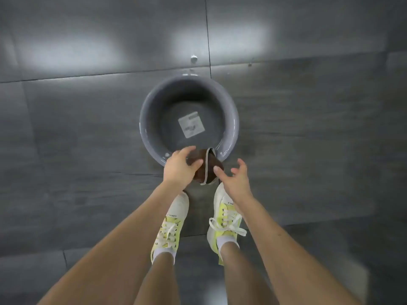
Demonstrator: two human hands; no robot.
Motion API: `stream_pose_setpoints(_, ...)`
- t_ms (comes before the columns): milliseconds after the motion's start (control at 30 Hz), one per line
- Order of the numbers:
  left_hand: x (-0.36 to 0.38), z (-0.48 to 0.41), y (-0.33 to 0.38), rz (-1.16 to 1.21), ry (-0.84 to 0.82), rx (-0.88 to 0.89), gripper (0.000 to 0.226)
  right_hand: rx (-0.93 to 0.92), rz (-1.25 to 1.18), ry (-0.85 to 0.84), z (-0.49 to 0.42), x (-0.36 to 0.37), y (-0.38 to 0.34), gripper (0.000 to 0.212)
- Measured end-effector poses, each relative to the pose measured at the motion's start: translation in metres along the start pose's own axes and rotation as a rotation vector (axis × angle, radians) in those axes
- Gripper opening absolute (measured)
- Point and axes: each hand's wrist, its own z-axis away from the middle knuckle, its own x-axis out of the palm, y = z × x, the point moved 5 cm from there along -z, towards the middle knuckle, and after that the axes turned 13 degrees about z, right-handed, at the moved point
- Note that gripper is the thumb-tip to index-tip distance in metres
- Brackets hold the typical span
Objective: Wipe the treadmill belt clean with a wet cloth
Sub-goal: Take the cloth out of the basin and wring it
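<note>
Two forearms (123, 238) are stretched over two yellow-and-white sneakers (170, 223). One brown cloth (211, 166), pale-edged, is gripped by the curled fingers of the left hand (179, 165) at the near rim of one grey basin (145, 128). The right hand (236, 179) is held beside it, fingers spread apart. One square label (191, 125) is seen inside the basin.

Print on basin label (191, 126) unreadable; cloth (212, 164) partly hidden behind left hand (178, 168).

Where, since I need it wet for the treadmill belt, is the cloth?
In the head view, centre frame, the brown cloth hangs from the left hand over the near rim of the grey basin, with the open right hand just beside it.
</note>
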Motion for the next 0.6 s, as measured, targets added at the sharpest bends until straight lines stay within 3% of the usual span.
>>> stream_pose_setpoints(167,0.029,-0.030,-0.017,-0.321,-0.147,0.038,0.060,0.111,-0.309,-0.145,-0.032,0.032,0.019,0.097)
stream_pose_setpoints(367,0.016,-0.014,0.010,-0.262,-0.009,0.053,0.051,0.157,-0.462,0.006,-0.005,0.026,0.019,0.072)
stream_pose_setpoints(600,-0.005,0.090,0.094,-0.324,-0.077,0.137,0.043,0.100,-0.582,0.118,0.109,-0.038,0.018,0.056)
